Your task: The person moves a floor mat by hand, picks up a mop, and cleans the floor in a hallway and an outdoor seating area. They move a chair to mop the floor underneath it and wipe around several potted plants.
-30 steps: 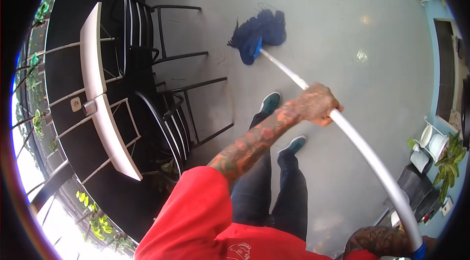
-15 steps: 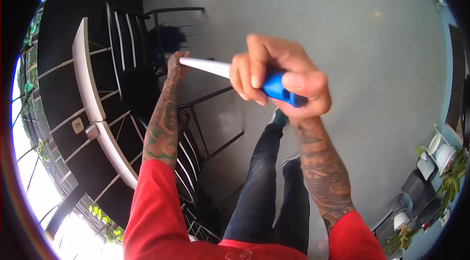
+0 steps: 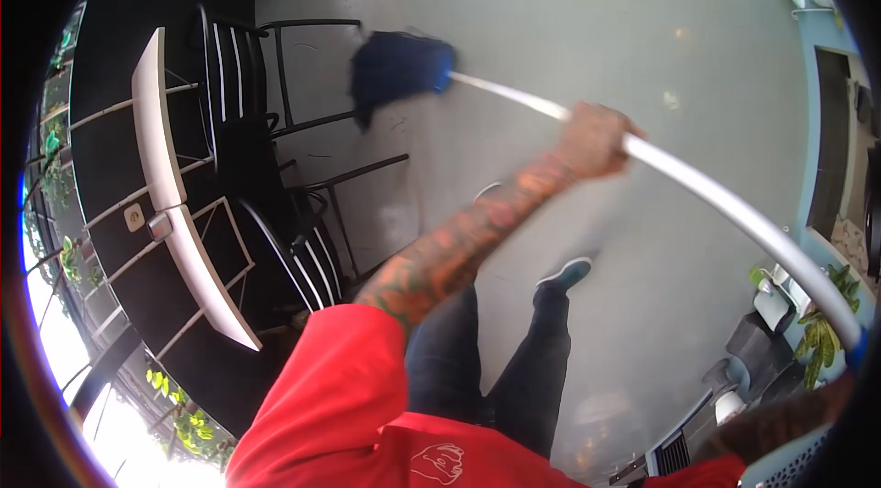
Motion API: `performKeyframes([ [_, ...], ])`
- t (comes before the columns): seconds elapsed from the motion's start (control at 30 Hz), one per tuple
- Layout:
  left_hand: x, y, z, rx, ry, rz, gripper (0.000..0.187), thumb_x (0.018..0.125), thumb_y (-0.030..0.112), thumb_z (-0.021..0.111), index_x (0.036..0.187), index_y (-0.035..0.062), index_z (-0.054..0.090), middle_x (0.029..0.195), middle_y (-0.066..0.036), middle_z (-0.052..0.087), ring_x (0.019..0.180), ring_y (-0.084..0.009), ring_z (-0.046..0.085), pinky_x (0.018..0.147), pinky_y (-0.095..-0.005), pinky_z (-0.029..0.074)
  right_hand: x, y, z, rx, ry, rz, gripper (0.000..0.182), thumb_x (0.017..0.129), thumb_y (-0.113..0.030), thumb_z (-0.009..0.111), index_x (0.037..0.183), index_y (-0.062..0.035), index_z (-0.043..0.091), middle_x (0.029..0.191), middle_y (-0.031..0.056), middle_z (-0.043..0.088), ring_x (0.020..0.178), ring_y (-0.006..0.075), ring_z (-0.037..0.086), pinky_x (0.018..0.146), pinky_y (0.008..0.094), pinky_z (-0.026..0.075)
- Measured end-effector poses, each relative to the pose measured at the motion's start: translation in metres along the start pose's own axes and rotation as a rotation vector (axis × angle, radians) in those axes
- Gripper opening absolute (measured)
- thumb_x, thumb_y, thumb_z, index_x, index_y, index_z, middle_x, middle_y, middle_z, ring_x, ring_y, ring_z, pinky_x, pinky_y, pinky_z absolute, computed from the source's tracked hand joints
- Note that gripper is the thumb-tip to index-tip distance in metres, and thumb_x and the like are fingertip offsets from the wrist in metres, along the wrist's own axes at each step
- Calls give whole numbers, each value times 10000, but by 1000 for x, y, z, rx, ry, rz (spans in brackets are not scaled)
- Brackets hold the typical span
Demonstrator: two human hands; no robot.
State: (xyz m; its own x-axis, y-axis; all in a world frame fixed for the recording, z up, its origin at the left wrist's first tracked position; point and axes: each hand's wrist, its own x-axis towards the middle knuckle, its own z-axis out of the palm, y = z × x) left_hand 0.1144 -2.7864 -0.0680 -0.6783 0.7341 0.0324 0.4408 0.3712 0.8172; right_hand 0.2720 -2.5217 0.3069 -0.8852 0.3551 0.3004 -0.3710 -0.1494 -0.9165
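Note:
My left hand (image 3: pixel 601 141) is closed around the pale handle of a mop (image 3: pixel 734 203), partway along it. The dark blue mop head (image 3: pixel 399 75) is over the grey floor beside the chair legs, slightly blurred, with its strands trailing to the left. At the right edge of the view, my right hand (image 3: pixel 849 384) is at the blue end of the handle. Its fingers are mostly lost in the dark rim, but the hand appears closed on that end. The handle looks curved through the wide lens.
Black metal chairs (image 3: pixel 237 75) stand at the left by a black wall, with a white tabletop edge (image 3: pixel 197 254) beside them. Grey floor (image 3: pixel 587 20) stretches ahead of my feet. Potted plants (image 3: pixel 819 332) and shelves line the right side.
The mop head has swung right, out from among the chairs. My left hand has moved right with the handle, and my right hand has moved down to the far right edge. My feet have shifted.

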Motion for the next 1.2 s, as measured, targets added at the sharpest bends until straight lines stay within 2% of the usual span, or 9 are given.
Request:
performKeyframes([
  [0.13, -3, 141, 71, -299, -155, 48, 104, 686, 179, 703, 696, 81, 666, 665, -135, 649, 675, -344, 653, 658, -424, 524, -6, -157, -19, -163, -289, 188, 235, 851, -358, 621, 675, -213, 565, 601, -73, 551, 554, 99, 535, 577, 326, 446],
  [0.43, -46, 213, 200, -267, -94, 29, 162, 603, 181, 631, 519, 55, 572, 519, -164, 565, 567, -385, 604, 557, -467, 487, -110, -152, -45, 205, -553, -119, 222, 841, -364, 650, 684, -222, 582, 641, -81, 588, 585, 79, 561, 577, 293, 455],
  [0.57, -71, 173, 168, -61, -307, 27, 150, 567, 215, 630, 530, 76, 589, 549, -174, 587, 569, -382, 605, 545, -466, 488, -121, -121, -62, 486, -688, -218, 216, 836, -367, 662, 688, -226, 590, 659, -84, 605, 599, 70, 573, 577, 279, 459],
  [0.63, -76, 136, 138, -31, -486, -105, 161, 591, 222, 631, 524, 83, 585, 552, -163, 593, 557, -383, 594, 540, -466, 482, -128, -101, -56, 386, -532, -155, 418, 957, -399, 544, 664, -136, 405, 537, -40, 456, 493, 120, 471, 512, 213, 411],
  [0.73, -85, 80, 74, 91, -591, -53, 213, 644, 259, 650, 547, 75, 602, 579, -156, 606, 585, -373, 601, 566, -451, 484, -130, -20, -21, 711, 54, -678, 197, 816, -353, 716, 732, -214, 604, 669, -120, 594, 622, 7, 569, 556, 196, 473],
  [0.87, -104, 8, 3, -10, -631, -144, 250, 732, 236, 729, 750, -9, 681, 643, -145, 639, 630, -243, 640, 618, -365, 483, -107, 37, -11, 118, 253, -402, 477, 933, -496, 567, 675, -134, 393, 546, -51, 336, 481, 107, 355, 501, 198, 365],
  [0.9, -107, 0, -14, -43, -590, -209, 238, 740, 207, 734, 787, -22, 685, 641, -138, 640, 620, -223, 633, 609, -354, 480, -87, 44, -30, -26, -72, -185, 517, 921, -564, 542, 674, -139, 380, 591, -38, 324, 527, 110, 363, 519, 226, 378],
  [1.03, -146, -52, -53, 75, -426, -403, 306, 729, 276, 708, 790, -21, 670, 726, -196, 645, 674, -297, 647, 647, -413, 495, -69, 114, 34, 20, 421, -116, 503, 956, -539, 471, 670, -133, 386, 610, -20, 364, 537, 140, 386, 538, 284, 380],
  [1.2, -205, -142, -94, 273, -335, -397, 215, 714, 222, 651, 748, 10, 650, 754, -206, 650, 761, -396, 646, 696, -455, 505, -109, 202, 107, 163, 406, 56, 467, 988, -499, 432, 749, -97, 424, 642, 14, 428, 666, 165, 439, 730, 372, 403],
])
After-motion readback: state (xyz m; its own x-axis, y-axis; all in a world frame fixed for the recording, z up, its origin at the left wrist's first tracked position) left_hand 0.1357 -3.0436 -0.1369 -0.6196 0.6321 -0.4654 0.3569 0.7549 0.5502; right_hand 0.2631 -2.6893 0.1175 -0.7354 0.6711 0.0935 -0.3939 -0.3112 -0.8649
